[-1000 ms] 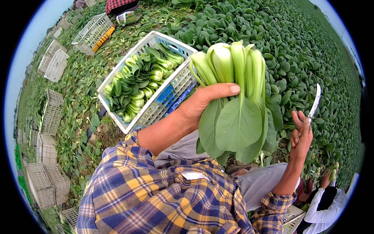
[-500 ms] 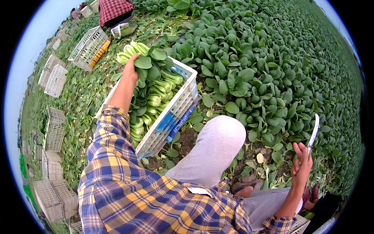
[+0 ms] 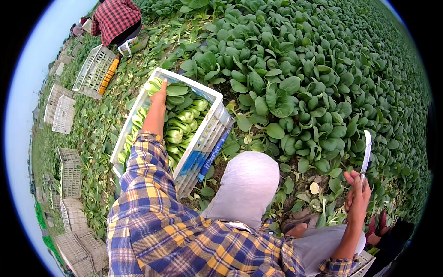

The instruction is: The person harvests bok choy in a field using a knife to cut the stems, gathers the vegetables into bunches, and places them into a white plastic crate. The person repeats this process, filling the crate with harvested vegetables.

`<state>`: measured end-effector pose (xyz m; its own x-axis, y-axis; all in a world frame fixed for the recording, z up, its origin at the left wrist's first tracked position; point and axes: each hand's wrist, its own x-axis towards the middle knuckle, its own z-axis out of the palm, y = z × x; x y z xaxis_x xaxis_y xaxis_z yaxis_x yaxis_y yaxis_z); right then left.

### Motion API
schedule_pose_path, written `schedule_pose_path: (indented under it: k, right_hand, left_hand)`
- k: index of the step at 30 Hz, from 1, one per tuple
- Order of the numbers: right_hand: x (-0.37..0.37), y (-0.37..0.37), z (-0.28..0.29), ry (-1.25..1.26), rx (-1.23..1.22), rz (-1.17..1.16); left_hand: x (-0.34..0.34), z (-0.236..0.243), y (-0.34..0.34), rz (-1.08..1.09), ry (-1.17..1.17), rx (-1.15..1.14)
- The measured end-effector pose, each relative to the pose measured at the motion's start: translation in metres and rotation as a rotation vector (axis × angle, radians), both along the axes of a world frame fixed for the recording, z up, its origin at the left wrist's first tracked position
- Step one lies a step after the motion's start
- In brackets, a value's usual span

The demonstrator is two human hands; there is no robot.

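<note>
in a field of low green leaf vegetables, stacks of empty white slatted plastic crates (image 3: 69, 173) stand along the far left edge, and one more empty white crate (image 3: 94, 70) lies tilted further up, near a person in a red checked shirt (image 3: 114, 18) crouched at the top. just right of these, the white slatted plastic crate being filled (image 3: 203, 134) sits at the edge of the standing crop, and it looks to be well on toward full: pale-stemmed, dark-leaved heads of bok choy (image 3: 182, 122) lie packed across most of it, though the white side wall shows above them, so there seems room for more. the left hand (image 3: 159, 90), at the end of a blue and yellow plaid sleeve (image 3: 143, 166), reaches to the crate's far corner, fingers pointed forward and lying on the greens there; whether its grip is closed on a head or merely pressing on it i cannot tell. to the right, the uncut bok choy plants (image 3: 295, 87) cover the ground thickly, so by this view most of the cutting is yet to do. furthest right, the right hand (image 3: 356, 194) is raised apart from the crate, its grip wrapped tight on the handle of a slim pale-bladed knife (image 3: 366, 152) that points upward.
</note>
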<state>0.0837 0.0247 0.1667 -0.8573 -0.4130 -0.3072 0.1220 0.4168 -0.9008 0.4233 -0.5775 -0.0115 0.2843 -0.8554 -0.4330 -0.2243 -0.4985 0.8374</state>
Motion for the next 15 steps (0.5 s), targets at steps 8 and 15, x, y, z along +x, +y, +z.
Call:
schedule_pose_path:
  k: [8,15]
  right_hand:
    - [0.008,-0.011,0.004,0.125,0.027,0.086]
    - [0.006,0.004,0.012,0.112,0.069,0.062]
  left_hand:
    - [0.005,0.065,0.055,-0.34,-1.305,-0.92]
    - [0.04,-0.034,0.022,-0.885,-1.033,-0.785]
